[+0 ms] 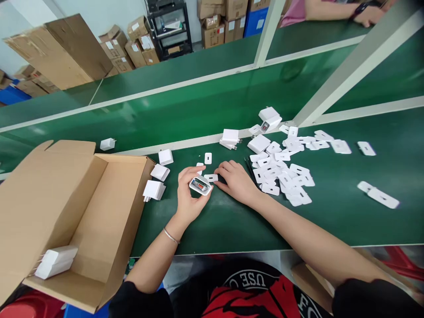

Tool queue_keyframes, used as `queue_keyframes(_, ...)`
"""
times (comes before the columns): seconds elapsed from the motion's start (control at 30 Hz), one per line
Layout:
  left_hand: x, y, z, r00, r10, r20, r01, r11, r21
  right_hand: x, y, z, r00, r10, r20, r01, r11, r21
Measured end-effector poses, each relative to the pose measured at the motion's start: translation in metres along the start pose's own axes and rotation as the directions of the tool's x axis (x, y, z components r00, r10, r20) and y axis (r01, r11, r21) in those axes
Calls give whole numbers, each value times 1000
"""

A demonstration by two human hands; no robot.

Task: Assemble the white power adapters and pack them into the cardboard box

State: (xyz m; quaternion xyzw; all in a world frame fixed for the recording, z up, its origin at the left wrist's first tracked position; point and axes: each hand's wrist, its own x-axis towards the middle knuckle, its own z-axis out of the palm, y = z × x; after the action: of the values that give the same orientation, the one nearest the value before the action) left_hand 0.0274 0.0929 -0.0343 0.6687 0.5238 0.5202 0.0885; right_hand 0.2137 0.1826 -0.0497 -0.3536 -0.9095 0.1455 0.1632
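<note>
While a charger housing [200, 186] is clamped in the left hand [187, 201] above the tabletop [228, 232], a slotted plate [211, 177] beside it is touched by the right hand [239, 183]; pinching cannot be confirmed.

Charger casing [201, 186]: smooth plastic; box [99, 212]: matt cardboard.

Bright, even light fills the view. Soft pale reflections streak the glossy green panel [198, 110], and shadows on the table [232, 227] are faint. White plates [291, 176] look nearly washed out. Wide-angle distortion stretches the box [109, 207] near the left edge.
</note>
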Motion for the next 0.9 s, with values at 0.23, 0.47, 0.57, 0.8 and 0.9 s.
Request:
queue_keyframes(0.23, 0, 0, -2, 999, 34, -20, -33, 997, 75, -2, 1, -3, 995, 35, -91, -31, 998, 51)
queue_keyframes(0.47, -1, 1, -2, 995, 67, -79, -52, 983, 175, -8, -15, -17, 920, 94, -380, 38, 945, 326)
queue_keyframes(0.57, -4, 2, 0, 999, 13, -49, -1, 972, 235, -13, -27, -20, 905, 57, -422, 97, 937, 335)
queue_keyframes(0.8, -8, 8, 0, 994, -13, 104, -8, 979, 203, -17, -37, -18, 882, -41, -469, 186, 945, 269)
queue_keyframes(0.9, -9, 7, -1, 988, -44, 147, 30, 995, 90, -17, -36, -19, 882, -64, -468, 185, 959, 216)
